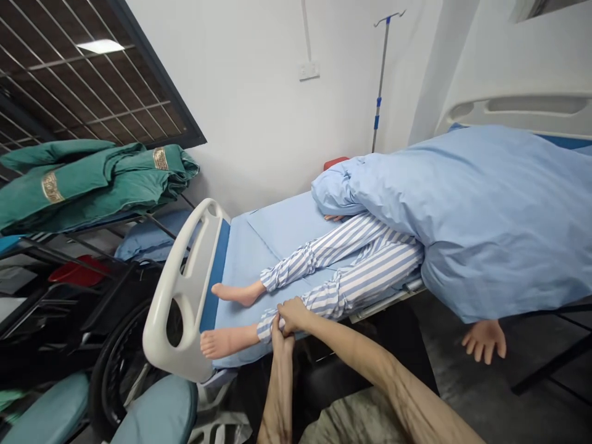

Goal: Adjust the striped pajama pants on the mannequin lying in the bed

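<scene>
A nursing manikin (229, 340) lies on its back on the bed in blue-and-white striped trousers (374, 271), its bare feet toward the footboard. My right hand (294, 313) is closed on the near trouser leg, a little above the ankle. Right beside it, touching it, my left hand (280, 340) grips the same trouser leg from the near side; its fingertips are partly hidden. The far leg (245, 292) rests bent slightly on the sheet. A blue quilt (499, 216) covers the manikin from the hips up, and one manikin hand (485, 341) hangs out below it.
A white footboard (160, 314) closes the bed's left end. Beyond it are a wheelchair wheel (111, 364) and a rack with folded green cloth (92, 185). An IV pole (380, 86) stands by the wall behind the bed. The light blue sheet (266, 225) shows beside the legs.
</scene>
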Motion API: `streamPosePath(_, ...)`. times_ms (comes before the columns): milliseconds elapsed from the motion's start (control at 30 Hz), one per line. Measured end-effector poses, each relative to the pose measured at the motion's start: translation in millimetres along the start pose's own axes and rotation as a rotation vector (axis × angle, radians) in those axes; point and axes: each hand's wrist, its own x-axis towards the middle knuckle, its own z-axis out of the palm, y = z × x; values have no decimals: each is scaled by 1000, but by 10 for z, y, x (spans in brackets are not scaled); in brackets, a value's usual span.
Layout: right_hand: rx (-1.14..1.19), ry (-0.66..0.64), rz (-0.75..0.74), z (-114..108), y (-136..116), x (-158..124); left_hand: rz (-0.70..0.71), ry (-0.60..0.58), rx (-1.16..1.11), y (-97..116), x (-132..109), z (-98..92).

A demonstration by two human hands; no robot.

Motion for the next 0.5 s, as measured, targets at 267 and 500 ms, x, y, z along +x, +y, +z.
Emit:
streamPosePath(267, -7, 399, -67, -1002, 13, -251, 478, -75, -198, 685, -403, 746)
streamPosePath(500, -79, 659, -9, -2122, 295, -892, 882, -255, -205, 1044, -1191, 1856)
